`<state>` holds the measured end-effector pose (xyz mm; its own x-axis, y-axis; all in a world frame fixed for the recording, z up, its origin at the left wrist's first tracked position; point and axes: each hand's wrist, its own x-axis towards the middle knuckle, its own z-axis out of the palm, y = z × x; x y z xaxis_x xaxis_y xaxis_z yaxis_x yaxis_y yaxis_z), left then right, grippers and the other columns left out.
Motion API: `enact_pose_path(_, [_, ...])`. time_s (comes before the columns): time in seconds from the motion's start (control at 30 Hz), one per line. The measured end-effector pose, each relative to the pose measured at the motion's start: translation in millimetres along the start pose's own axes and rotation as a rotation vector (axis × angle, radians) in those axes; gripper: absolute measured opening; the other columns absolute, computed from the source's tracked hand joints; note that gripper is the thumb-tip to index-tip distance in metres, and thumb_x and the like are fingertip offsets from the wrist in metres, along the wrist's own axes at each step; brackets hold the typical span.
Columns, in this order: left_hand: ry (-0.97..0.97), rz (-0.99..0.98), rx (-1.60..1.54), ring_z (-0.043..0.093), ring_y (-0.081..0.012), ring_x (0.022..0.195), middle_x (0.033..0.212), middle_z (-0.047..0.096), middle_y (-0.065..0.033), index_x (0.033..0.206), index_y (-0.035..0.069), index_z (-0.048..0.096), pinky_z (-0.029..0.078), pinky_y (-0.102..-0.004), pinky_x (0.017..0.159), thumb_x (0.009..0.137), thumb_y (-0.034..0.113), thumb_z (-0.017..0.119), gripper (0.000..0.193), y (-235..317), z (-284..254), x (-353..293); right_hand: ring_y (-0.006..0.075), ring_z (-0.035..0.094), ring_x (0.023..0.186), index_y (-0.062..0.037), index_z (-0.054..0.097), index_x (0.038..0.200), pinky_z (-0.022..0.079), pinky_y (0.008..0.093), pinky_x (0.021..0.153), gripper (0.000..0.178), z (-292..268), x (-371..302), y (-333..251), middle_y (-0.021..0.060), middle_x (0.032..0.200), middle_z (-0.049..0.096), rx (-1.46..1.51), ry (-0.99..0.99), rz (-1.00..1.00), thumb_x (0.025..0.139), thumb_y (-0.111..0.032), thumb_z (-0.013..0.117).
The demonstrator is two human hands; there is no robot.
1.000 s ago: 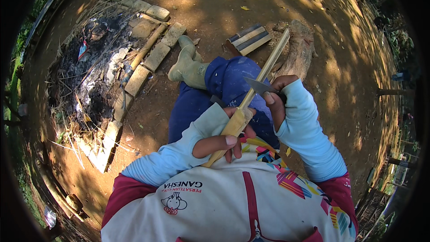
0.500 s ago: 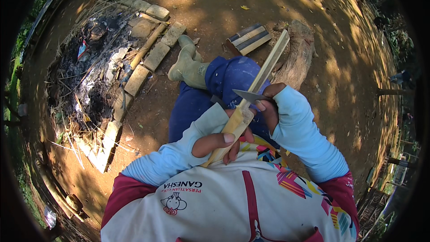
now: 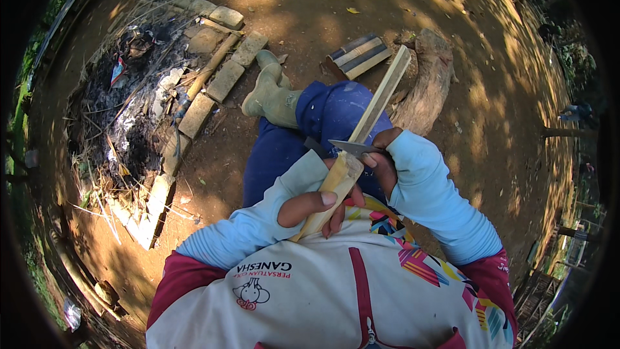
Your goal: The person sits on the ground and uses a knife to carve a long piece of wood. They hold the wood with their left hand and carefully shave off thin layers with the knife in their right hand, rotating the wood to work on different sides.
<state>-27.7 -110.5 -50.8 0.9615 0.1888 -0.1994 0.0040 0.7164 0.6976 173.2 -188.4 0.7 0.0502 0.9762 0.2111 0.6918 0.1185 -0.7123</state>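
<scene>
My left hand [image 3: 316, 208] is closed around the thick lower part of a pale wooden stick [image 3: 329, 197], thumb on top, near my belly. This part ends in a rough, cut face close to the knife. A narrower length of the stick [image 3: 382, 94] slants up and away to the right, past my knee; whether it is still joined behind the blade I cannot tell. My right hand [image 3: 384, 160] grips a knife [image 3: 355, 148], its dark blade pointing left across the stick. The knife's handle is hidden in my fingers.
A brick-edged fire pit [image 3: 226, 81] with ash and charred scraps lies to the left. Beyond my blue-trousered knee [image 3: 342, 106] are a striped wooden block [image 3: 360, 56] and a log [image 3: 427, 81]. My boot [image 3: 274, 97] rests on bare earth beside the bricks.
The knife and my right hand have shifted slightly left and down. The upper length of the stick has turned, showing a broader face, and its tip has moved a little left. My left hand stays put.
</scene>
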Motion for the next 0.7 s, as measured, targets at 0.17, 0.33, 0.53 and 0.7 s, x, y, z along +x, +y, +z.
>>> enact_pose_path(0.17, [-0.019,0.006,0.008,0.062,-0.0197,0.072,0.108,0.058,-0.0174,0.146,0.001,0.028,0.052,-0.0291,0.062,0.085,0.041,0.059,0.079,3,2,-1,0.0291,0.061,0.061,-0.0042,0.061,0.092,0.048,0.0364,0.055,0.012,2,-5,5,0.0126,0.070,0.059,-0.109,0.029,-0.036,0.083,-0.002,0.069])
enact_pose_path(0.33, [-0.011,-0.041,-0.051,0.065,-0.0227,0.078,0.114,0.058,-0.0210,0.151,0.002,0.018,0.054,-0.0302,0.067,0.082,0.043,0.061,0.091,-1,0,-3,0.0282,0.060,0.062,-0.0039,0.060,0.093,0.048,0.0346,0.058,0.010,-2,0,3,0.0127,0.071,0.058,-0.045,0.062,0.014,0.085,-0.002,0.067])
enact_pose_path(0.53, [-0.037,-0.067,-0.082,0.065,-0.0246,0.081,0.123,0.055,-0.0243,0.153,0.005,0.009,0.054,-0.0307,0.069,0.081,0.044,0.061,0.097,0,1,-4,0.0269,0.059,0.062,-0.0036,0.060,0.093,0.048,0.0326,0.059,0.007,-13,6,-6,0.0135,0.073,0.058,-0.146,0.136,0.062,0.087,-0.003,0.065])
enact_pose_path(0.7, [-0.012,-0.061,-0.091,0.063,-0.0205,0.076,0.120,0.058,-0.0235,0.151,0.004,0.016,0.052,-0.0287,0.066,0.080,0.045,0.062,0.094,-2,2,-5,0.0287,0.060,0.063,-0.0037,0.060,0.093,0.048,0.0337,0.059,0.008,-5,1,-8,0.0135,0.071,0.058,-0.079,0.083,0.048,0.087,-0.001,0.064])
